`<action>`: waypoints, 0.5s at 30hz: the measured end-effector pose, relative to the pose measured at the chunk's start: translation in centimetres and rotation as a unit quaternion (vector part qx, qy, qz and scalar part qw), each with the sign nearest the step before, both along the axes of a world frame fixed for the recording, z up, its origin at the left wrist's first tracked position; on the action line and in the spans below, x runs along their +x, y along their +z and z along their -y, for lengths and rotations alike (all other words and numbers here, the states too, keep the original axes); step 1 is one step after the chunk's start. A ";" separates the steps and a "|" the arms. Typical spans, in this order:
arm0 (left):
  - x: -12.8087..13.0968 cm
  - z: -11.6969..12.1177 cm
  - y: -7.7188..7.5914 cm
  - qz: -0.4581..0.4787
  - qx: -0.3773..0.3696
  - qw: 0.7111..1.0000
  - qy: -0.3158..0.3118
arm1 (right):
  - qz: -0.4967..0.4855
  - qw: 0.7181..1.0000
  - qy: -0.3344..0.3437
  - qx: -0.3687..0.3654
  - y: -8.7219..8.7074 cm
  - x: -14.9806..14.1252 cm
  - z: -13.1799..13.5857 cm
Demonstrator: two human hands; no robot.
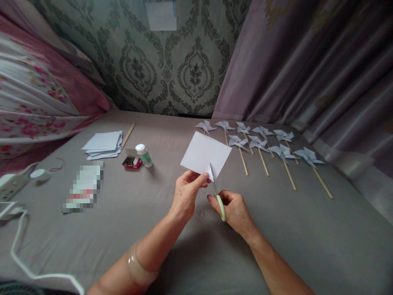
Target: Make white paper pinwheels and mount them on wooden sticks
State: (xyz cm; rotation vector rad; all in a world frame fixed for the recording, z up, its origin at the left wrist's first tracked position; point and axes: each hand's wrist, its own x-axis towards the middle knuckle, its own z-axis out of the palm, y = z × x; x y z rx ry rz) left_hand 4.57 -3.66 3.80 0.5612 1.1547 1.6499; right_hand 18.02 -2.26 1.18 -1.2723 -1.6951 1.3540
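A square sheet of white paper (205, 152) is held up above the grey cloth, turned so one corner points toward me. My left hand (188, 190) pinches it near that lower corner, thumb on top. In my right hand (235, 207) is a pair of scissors (220, 207) with pale green handles, fingers in the loops. The blades lie over the paper by its lower corner, pointing inward from it. Whether they have cut the paper there I cannot tell for sure.
Several paper pinwheels (284, 152) on wooden sticks lie at the right. Left of centre are a paper stack (102, 143), wooden sticks (128, 135), a red box (132, 160) of small pieces and a white-capped bottle (144, 155). A blurred packet (84, 186) and a power strip (14, 186) lie farther left.
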 end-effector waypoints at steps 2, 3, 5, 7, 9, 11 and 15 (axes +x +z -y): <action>0.0 0.0 0.0 0.002 0.002 1.000 -0.001 | 0.000 1.000 0.000 0.001 -0.1 0.0 0.0; 0.1 0.0 0.0 0.004 0.002 1.000 -0.001 | 0.001 1.000 -0.001 0.000 -0.2 0.0 0.0; 0.1 0.0 -0.1 0.007 0.003 1.000 -0.001 | 0.004 1.000 -0.002 -0.001 -0.3 0.1 0.0; 0.1 0.0 -0.1 0.006 0.001 1.000 0.000 | 0.006 1.000 -0.002 -0.001 -0.4 0.1 -0.1; 0.1 -0.1 -0.1 0.003 0.001 1.000 0.000 | 0.008 1.000 -0.002 0.000 -0.4 0.1 -0.1; 0.1 -0.1 0.0 -0.002 0.000 1.000 0.001 | 0.011 1.000 -0.002 0.001 -0.4 0.1 -0.2; 0.1 -0.1 0.0 -0.002 0.000 1.000 0.001 | 0.013 1.000 -0.003 0.001 -0.2 0.0 -0.1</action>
